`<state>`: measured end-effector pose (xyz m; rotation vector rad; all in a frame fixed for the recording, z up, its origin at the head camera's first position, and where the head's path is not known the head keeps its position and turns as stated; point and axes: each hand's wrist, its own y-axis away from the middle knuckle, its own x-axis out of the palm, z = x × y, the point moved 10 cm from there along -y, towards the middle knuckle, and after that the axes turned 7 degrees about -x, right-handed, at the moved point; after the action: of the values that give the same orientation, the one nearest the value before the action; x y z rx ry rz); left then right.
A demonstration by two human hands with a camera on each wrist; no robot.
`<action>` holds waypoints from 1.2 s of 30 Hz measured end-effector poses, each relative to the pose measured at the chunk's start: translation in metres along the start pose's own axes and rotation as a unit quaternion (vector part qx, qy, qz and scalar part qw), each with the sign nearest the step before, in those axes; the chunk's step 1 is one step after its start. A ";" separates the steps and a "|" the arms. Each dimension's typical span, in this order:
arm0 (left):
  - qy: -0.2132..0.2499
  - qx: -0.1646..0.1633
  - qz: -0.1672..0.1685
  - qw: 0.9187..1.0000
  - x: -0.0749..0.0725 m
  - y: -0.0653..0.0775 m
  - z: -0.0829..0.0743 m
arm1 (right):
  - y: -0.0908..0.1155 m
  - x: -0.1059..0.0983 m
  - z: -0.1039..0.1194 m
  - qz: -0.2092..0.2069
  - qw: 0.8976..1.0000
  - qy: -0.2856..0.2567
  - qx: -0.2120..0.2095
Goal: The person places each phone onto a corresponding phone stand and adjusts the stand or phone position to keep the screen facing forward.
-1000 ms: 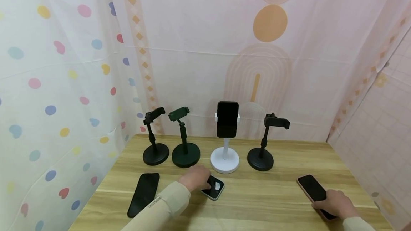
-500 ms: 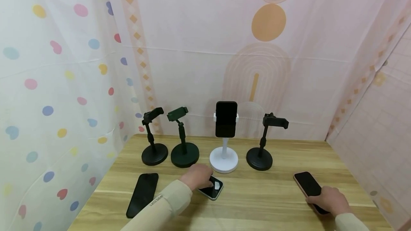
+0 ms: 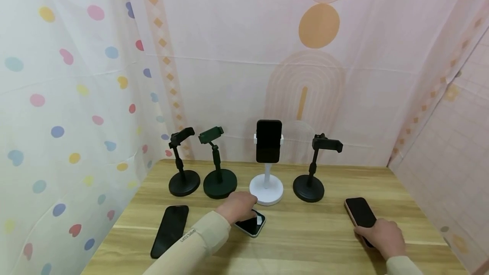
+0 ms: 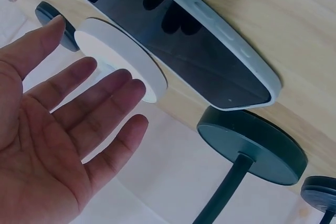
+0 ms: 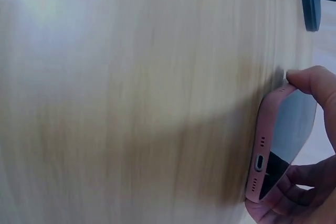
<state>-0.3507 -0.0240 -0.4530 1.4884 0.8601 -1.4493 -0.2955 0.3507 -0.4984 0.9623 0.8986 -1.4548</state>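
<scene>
My left hand (image 3: 237, 207) hovers just over a phone in a pale case (image 3: 252, 226) that lies flat on the table. In the left wrist view its fingers (image 4: 79, 124) are spread and relaxed, apart from that phone's dark screen. At the right, my right hand (image 3: 383, 237) grips a phone in a pink case (image 3: 361, 213) by its long edges. The right wrist view has the thumb (image 5: 310, 80) on one side of this phone and the other fingers on the opposite side. Whether it touches the table is hard to tell.
Another black phone (image 3: 170, 230) lies at the left. Along the back stand a black phone stand (image 3: 184, 183), a dark green stand (image 3: 220, 183), a white stand (image 3: 266, 189) holding an upright phone (image 3: 269, 141), and another black stand (image 3: 308, 188). Curtains hang behind the table.
My right hand has shifted the pink-cased phone left and slightly toward the back. My left hand has risen a little from the pale-cased phone, which stays where it lay.
</scene>
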 end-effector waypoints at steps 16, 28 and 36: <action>0.003 0.014 -0.008 1.000 -0.008 -0.012 -0.015 | 0.002 -0.003 0.037 -0.066 0.995 -0.065 0.037; 0.004 0.023 -0.014 1.000 -0.009 -0.015 -0.022 | 0.010 -0.014 0.050 -0.127 0.982 -0.128 0.056; 0.023 0.046 -0.045 0.998 -0.020 -0.015 -0.030 | 0.014 -0.026 0.058 -0.196 0.969 -0.139 0.051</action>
<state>-0.3541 0.0114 -0.4363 1.5741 0.9097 -1.5431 -0.2853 0.3062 -0.4527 0.6502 0.8412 -1.9337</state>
